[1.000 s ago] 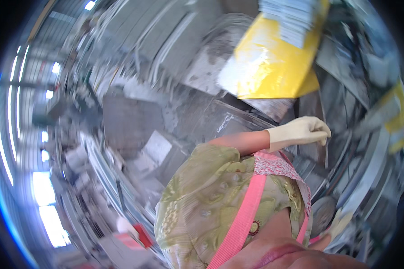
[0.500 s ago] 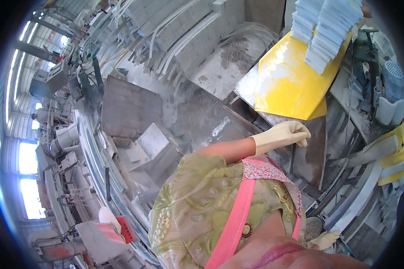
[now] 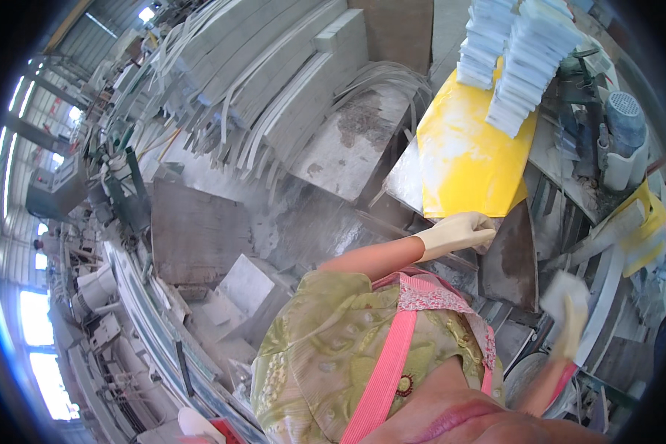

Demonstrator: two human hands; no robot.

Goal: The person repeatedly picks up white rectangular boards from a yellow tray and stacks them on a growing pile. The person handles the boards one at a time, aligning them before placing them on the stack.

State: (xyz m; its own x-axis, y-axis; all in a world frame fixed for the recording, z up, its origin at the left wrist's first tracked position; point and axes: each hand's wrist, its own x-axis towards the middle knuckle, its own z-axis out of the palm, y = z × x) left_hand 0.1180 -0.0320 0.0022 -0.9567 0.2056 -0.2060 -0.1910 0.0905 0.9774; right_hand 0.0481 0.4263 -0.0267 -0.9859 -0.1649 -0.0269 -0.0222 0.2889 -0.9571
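Closest to the camera, the person's own chest fills the lower middle: a green patterned top [image 3: 333,348] crossed by a pink strap [image 3: 383,370], hiding whatever lies directly beneath.

At lower right, the right hand [image 3: 567,307], in a pale glove, is raised and blurred. It seems wrapped around a small pale block [image 3: 562,287], but the blur leaves the fingers' position impossible to tell.

Farther out, the left hand [image 3: 457,231], also in a pale glove, reaches forward on a bare forearm. Its fingers are curled together, touching the lower edge of a yellow sheet [image 3: 466,159]; whether they actually pinch that edge cannot be told.

The yellow sheet lies tilted on grey stone slabs [image 3: 348,148]. Two leaning stacks of pale blue-white tiles [image 3: 525,63] rest on its far end, cut off by the picture's rim.

Right of the sheet, a grey motor [image 3: 623,126] stands among cluttered machine parts.

To the left, dusty slabs and long pale strips [image 3: 274,81] crowd the floor, leaving little open room. The far left bends into a bright hall.
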